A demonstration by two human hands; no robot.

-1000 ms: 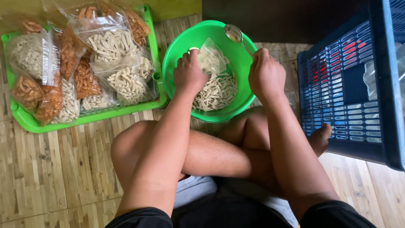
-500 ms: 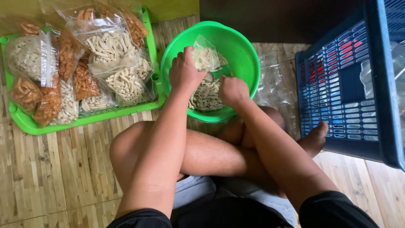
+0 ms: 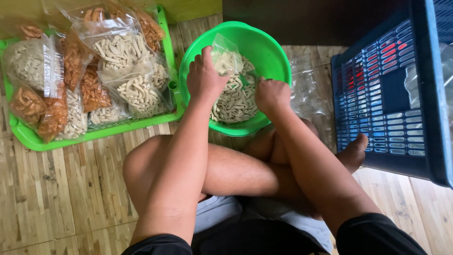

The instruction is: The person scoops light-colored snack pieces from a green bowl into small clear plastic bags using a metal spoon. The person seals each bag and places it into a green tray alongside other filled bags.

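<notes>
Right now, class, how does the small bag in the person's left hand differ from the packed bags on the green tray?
The small bag is open, held upright over the green bowl by the left hand, and partly filled. The packed bags lie full on the green tray. Both are clear plastic holding pale stick snacks.

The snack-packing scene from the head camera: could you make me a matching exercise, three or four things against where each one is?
Things:
1. small clear bag
2. filled snack bags
3. blue crate
4. loose pale sticks

Places:
A. far right on the floor
B. piled on the green tray
C. held by the left hand
D. heaped in the green bowl

Pairs: 1-C, 2-B, 3-A, 4-D
</notes>
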